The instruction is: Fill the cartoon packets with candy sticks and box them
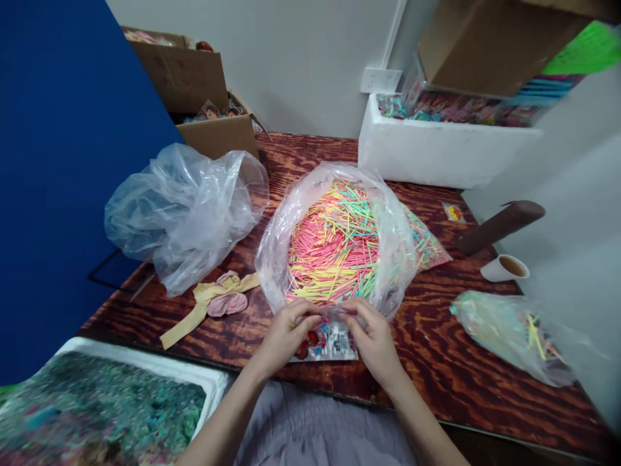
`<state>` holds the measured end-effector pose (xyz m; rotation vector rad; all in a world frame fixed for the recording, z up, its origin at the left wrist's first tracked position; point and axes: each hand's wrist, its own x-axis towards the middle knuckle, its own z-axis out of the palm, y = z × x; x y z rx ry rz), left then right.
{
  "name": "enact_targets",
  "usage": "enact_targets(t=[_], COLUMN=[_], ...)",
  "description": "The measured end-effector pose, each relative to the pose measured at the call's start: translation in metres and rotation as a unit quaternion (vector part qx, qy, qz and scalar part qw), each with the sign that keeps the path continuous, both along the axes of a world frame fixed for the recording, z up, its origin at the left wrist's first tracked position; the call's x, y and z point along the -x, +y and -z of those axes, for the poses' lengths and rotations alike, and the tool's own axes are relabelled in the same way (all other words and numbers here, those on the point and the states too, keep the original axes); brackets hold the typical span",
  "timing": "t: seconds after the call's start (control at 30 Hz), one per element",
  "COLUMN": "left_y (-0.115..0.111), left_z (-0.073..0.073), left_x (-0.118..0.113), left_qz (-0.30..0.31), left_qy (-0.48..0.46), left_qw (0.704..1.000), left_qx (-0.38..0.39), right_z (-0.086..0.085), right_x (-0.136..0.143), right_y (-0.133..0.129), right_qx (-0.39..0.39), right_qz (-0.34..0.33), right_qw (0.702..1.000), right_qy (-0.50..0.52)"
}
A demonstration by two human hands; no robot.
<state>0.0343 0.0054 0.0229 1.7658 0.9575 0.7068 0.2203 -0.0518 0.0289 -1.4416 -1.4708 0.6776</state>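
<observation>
Both hands pinch the upper edge of a small printed plastic pouch at the table's front. My left hand grips its left corner, fingers curled in. At the right corner, my right hand has thumb and fingers pressed together. Just beyond the hands lies a large clear plastic bag with its rim rolled open. It is full of thin pink, yellow and green sticks. Whether the pouch holds anything inside is hard to make out.
Left are a crumpled clear bag, yellow and pink cloth pieces, and cardboard boxes. A white foam box stands back right. A paper cup, a brown cylinder and another plastic bag are right. Another foam box sits front left.
</observation>
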Motion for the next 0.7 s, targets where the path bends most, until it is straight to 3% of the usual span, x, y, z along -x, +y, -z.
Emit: enact_targets(t=[0.1,0.33,0.43,0.57,0.63,0.7], left_y=[-0.005,-0.029,-0.035,-0.033,-0.030,-0.029], left_z=[0.000,0.019,0.022,0.020,0.020,0.022], left_x=[-0.005,-0.008,0.002,0.033,0.051,0.066], left_qz=[-0.050,-0.033,-0.041,-0.077,-0.109,-0.142], left_qy=[0.024,0.105,0.096,0.081,0.086,0.089], left_qw=[0.998,0.992,0.994,0.994,0.990,0.986], left_qx=[-0.001,-0.054,-0.027,-0.012,-0.014,-0.011], right_z=[0.006,0.026,0.025,0.019,0.018,0.020], right_x=[0.002,0.008,0.009,0.015,0.025,0.039], right_y=[-0.002,-0.018,-0.016,0.013,0.034,0.054], right_qx=[0.023,0.059,0.079,0.111,0.088,0.049], right_qz=[0.020,0.051,0.020,-0.081,-0.096,-0.121], right_qw=[1.000,0.997,0.997,0.990,0.990,0.962], right_qy=[0.000,0.001,0.005,0.021,-0.061,-0.239])
